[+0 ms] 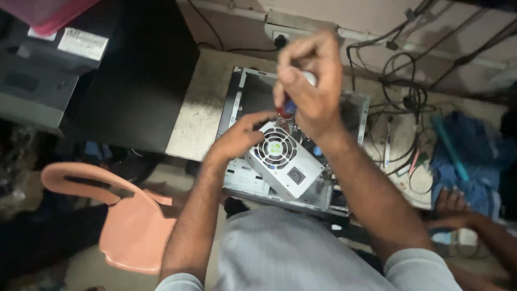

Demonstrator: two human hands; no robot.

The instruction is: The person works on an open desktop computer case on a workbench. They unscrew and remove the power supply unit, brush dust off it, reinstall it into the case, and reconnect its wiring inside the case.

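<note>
one open computer case (pixel 242 91) lies on its side on the floor (pixel 199 108), and one grey power supply (pixel 285 161) with a single round fan grille sits tilted at the case's near edge. the left hand (pixel 242 134) rests on the power supply's upper left corner, fingers curled together against the metal. the right hand (pixel 312 81) is above it, fingers clamped around one screwdriver (pixel 288 108) with a red and blue handle, its tip pointing down at the top edge of the power supply. one pink plastic chair (pixel 129 221) stands left of the case. a tangle of cables (pixel 404 91) lies off the case's right edge, beside one blue cloth (pixel 468 151). another person's hand (pixel 449 205) rests on the floor at the lower right.
</note>
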